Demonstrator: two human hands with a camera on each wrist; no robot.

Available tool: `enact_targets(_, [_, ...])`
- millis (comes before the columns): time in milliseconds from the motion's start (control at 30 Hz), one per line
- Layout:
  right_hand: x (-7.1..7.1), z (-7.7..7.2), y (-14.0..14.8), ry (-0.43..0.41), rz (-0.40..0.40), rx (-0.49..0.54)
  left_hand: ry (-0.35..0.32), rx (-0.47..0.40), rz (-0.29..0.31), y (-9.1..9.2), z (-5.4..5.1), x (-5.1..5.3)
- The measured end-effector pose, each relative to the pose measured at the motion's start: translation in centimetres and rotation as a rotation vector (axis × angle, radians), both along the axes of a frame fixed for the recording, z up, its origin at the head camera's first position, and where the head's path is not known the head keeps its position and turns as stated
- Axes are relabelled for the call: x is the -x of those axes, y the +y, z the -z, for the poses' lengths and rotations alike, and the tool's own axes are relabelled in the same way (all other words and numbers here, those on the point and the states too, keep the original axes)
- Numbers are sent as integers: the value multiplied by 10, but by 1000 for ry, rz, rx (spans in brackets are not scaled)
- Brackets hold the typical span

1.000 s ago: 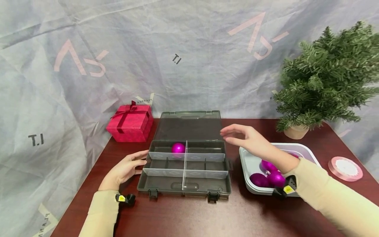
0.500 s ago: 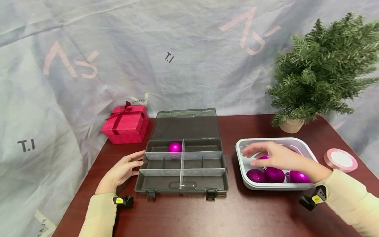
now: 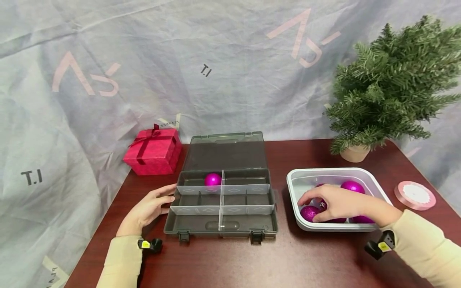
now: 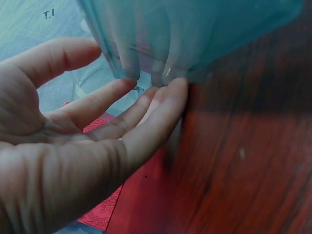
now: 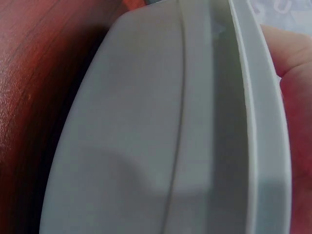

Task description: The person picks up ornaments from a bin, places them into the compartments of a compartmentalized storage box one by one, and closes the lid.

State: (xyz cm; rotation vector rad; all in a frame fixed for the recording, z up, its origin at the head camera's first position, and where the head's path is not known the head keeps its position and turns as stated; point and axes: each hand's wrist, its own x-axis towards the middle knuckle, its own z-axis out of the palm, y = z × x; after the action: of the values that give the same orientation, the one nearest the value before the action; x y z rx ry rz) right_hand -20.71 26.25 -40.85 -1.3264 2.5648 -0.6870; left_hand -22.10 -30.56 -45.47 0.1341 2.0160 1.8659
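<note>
A dark translucent divided case [image 3: 194, 222] lies with its lid [image 3: 227, 156] laid back, and a shiny magenta ball [image 3: 213, 180] sits in its back left compartment. My left hand [image 3: 145, 210] rests its relaxed fingers against the case's left side; the left wrist view shows the fingertips of that hand [image 4: 92, 126] at the case wall [image 4: 214, 29]. Inside the white tray [image 3: 293, 188], my right hand [image 3: 340, 204] curls thumb and fingers round a glittery purple ball [image 3: 308, 214]. The tray wall [image 5: 122, 122] hides most of this hand [image 5: 295, 58] in the right wrist view.
Several more purple balls lie in the tray, one shiny [image 3: 352, 187] at its back. A red gift box [image 3: 155, 154] stands at the back left. A potted artificial tree [image 3: 381, 92] stands behind the tray, a pink ribbon roll [image 3: 415, 195] right of it.
My right hand has moved from beside the case lid rightward and down into the tray, its fingers closing round the glittery ball. My left hand stays at the case. The view has shifted slightly.
</note>
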Motion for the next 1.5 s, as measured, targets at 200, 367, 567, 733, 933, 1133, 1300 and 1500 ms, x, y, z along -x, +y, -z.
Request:
enact_targets(200, [-4, -2, -3, 3, -27, -22, 8, -12, 9, 0, 0, 0])
enact_targets(367, [-5, -2, -3, -11, -14, 15, 6, -11, 8, -1, 2, 0])
enact_targets(567, [-4, -7, 1, -61, 35, 121, -1, -10, 3, -1, 2, 0])
enact_targets(733, [-2, -19, 2, -73, 121, 159, -6, -16, 0, 0, 2, 0])
enact_targets(933, [3, -41, -3, -38, 195, 206, -8, -13, -3, 1, 1, 1])
enact_targets(1133, [11, -56, -18, -110, 266, 282, -6, -17, -6, 0, 0, 0])
enact_targets(1300, [18, -62, -39, -32, 326, 273, -6, -19, -4, 0, 0, 0])
enact_targets(1500, [31, -61, -65, -35, 291, 315, -15, -20, -9, 1, -1, 1])
